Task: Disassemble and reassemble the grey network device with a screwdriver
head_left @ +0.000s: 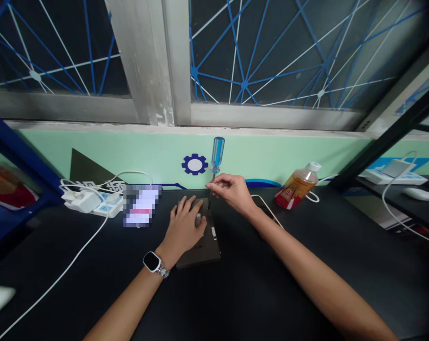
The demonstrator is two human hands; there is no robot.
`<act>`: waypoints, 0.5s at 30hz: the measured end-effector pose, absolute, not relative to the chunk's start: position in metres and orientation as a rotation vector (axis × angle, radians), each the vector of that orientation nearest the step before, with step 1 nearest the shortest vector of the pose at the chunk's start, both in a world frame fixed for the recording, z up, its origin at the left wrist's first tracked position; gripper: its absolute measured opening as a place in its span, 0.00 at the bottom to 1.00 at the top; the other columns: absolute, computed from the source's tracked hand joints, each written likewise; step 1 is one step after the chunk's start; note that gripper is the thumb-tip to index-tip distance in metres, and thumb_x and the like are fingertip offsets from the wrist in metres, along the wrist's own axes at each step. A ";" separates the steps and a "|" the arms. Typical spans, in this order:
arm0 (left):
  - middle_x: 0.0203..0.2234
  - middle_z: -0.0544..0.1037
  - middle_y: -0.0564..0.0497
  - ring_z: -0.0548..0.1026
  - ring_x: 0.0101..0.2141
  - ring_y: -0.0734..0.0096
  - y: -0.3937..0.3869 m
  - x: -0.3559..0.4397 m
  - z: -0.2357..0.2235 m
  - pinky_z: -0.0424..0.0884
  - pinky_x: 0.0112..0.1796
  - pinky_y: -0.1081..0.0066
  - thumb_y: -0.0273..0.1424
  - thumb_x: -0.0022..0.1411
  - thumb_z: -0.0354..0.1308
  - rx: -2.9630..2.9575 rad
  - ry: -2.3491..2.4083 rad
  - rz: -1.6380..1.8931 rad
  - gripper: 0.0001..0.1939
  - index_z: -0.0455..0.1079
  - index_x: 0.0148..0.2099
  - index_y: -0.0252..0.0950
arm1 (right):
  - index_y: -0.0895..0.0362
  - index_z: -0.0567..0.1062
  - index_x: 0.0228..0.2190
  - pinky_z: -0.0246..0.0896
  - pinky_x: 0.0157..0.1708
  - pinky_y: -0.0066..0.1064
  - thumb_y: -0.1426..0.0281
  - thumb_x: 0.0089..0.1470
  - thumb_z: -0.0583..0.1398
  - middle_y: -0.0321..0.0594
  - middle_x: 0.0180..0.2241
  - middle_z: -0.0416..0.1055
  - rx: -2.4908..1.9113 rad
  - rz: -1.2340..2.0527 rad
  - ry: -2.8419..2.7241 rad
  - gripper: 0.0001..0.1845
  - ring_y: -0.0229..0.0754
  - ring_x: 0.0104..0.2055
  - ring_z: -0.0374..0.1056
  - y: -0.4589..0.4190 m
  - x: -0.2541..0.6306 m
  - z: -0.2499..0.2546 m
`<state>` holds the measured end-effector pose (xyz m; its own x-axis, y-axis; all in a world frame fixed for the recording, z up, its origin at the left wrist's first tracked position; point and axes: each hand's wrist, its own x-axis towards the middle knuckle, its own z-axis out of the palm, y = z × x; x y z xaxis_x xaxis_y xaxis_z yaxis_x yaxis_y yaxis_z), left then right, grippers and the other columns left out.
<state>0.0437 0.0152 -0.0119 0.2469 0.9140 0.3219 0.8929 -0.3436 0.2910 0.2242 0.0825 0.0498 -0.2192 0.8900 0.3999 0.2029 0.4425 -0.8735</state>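
So the right hand (232, 192) has its fingers (214, 185) pinched on the thin metal shaft of a screwdriver (217, 156), which stands upright with its translucent blue handle above the fingertips and its tip down on a flat dark rectangular device (203, 246) on the matte black tabletop (271, 293). The left hand (184, 229) lies on that slab, fingers spread flat, gripping nothing, smartwatch (152, 262) on the wrist. Off to the right of the pinching fingers lies a clear plastic bottle (298, 185) of amber drink; to the left, a white power strip (90, 201) with trailing cables.
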 end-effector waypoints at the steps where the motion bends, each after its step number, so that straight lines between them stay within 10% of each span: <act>1: 0.66 0.61 0.44 0.54 0.66 0.47 0.015 0.043 -0.012 0.58 0.59 0.42 0.37 0.69 0.47 2.441 1.769 0.690 0.24 0.61 0.65 0.43 | 0.58 0.78 0.29 0.66 0.24 0.29 0.54 0.51 0.67 0.40 0.23 0.75 -0.951 0.844 -1.707 0.19 0.39 0.23 0.70 0.082 0.224 0.051; 15: 0.66 0.61 0.45 0.53 0.67 0.48 0.015 0.045 -0.009 0.57 0.60 0.43 0.37 0.69 0.47 2.427 1.783 0.655 0.24 0.61 0.65 0.42 | 0.58 0.77 0.33 0.64 0.28 0.28 0.57 0.63 0.57 0.40 0.29 0.75 -0.922 0.743 -1.954 0.18 0.37 0.27 0.69 0.076 0.228 0.060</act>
